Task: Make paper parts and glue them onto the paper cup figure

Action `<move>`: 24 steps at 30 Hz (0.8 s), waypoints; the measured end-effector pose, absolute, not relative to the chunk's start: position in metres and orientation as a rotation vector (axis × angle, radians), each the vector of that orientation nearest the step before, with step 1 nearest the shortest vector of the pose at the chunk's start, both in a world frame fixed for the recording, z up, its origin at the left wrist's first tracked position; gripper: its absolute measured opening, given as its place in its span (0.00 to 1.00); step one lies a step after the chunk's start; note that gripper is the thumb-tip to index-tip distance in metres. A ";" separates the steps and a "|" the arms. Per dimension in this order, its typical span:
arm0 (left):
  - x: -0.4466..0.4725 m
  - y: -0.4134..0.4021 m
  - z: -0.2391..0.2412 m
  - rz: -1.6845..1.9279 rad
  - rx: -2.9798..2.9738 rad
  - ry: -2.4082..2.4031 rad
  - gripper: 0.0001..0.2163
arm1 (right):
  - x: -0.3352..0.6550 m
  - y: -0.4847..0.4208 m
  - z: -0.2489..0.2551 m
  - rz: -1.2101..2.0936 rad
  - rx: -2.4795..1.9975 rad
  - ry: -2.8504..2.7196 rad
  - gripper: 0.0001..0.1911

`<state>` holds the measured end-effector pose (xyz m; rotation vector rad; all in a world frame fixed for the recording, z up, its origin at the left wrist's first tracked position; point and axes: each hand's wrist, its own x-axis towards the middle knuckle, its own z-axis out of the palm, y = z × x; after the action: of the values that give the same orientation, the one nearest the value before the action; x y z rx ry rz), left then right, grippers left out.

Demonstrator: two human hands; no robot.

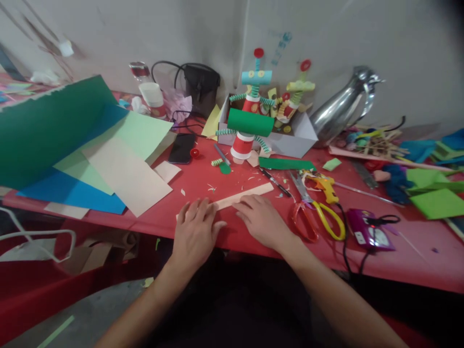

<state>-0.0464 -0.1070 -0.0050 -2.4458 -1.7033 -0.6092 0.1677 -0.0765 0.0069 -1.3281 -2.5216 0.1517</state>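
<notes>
A long, narrow, pale peach paper strip [250,194] lies slantwise on the red table in front of me. My left hand [195,227] rests flat over its left end, fingers stretched out and thumb apart. My right hand [261,217] lies on the strip's near edge around its middle, with the fingers extended and the fingertips touching it. Beyond the strip are a black marker [275,182], a green paper strip [286,164] and a small green paper piece [224,168]. Past them stands a red paper-cup figure [242,146] bearing a green paper tube [251,122].
Red-handled scissors [302,220], yellow-handled scissors [331,222], a yellow glue gun [328,188] and a purple box [369,231] lie right. Left are paper sheets [126,169] and a phone [182,148]. Behind stand a white box [286,145] and a metal jug [335,108].
</notes>
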 end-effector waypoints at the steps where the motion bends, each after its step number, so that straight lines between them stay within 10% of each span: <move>1: -0.051 -0.106 -0.004 -0.618 -2.417 -1.731 0.15 | 0.169 -0.074 0.008 0.153 -1.329 -2.527 0.15; 10: -0.074 -0.076 0.011 -0.437 -2.518 -1.885 0.08 | 0.170 -0.020 0.023 0.138 -1.333 -2.693 0.14; 24: -0.036 -0.109 -0.019 -0.541 -2.673 -1.436 0.28 | 0.150 -0.115 -0.005 0.031 -1.535 -2.444 0.22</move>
<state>-0.0363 -0.1093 -0.0186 -2.6732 -1.4361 -0.5408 0.1496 -0.1153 -0.0049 -1.5348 -2.4437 0.0309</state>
